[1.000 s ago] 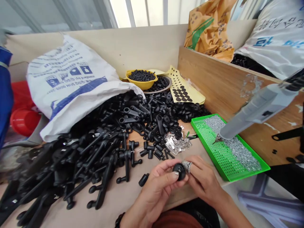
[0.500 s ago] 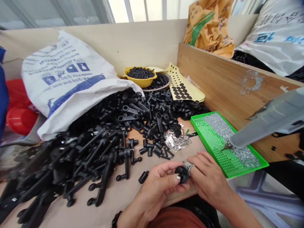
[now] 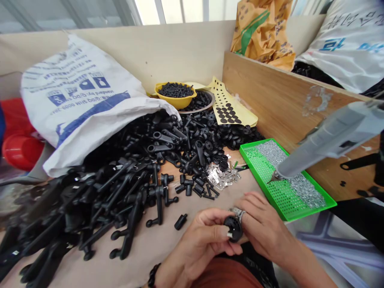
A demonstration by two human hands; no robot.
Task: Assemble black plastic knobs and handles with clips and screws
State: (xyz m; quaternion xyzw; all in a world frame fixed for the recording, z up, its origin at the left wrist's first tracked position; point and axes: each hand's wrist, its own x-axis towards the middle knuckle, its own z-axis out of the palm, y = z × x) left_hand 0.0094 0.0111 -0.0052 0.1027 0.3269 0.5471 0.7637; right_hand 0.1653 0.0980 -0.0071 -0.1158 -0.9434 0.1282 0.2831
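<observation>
Near the table's front edge, my left hand (image 3: 207, 232) pinches a round black plastic part (image 3: 233, 229) between thumb and fingers. The face of the part shows small holes. Against its right side, my right hand (image 3: 261, 222) is curled with its fingers closed about the part; the fingertips are mostly hidden. A silvery band (image 3: 238, 213) shows on a right finger. Left of my hands lies a single short black cylinder (image 3: 181, 221). Beyond them are more black cylinders (image 3: 188, 187), several black screws (image 3: 208, 193) and a heap of small metal clips (image 3: 222, 176).
Black plastic arms (image 3: 129, 224) pile up on the left, spilling from a white sack (image 3: 90, 92). A green tray (image 3: 261, 168) of small metal pieces stands right, with a grey electric screwdriver (image 3: 318, 140) hanging over it. Behind are a yellow bowl (image 3: 175, 102) and a sticker sheet (image 3: 249, 114).
Both hands have shifted slightly right and down with the round black part, whose face has turned a little. The screwdriver appears a little farther left over the tray.
</observation>
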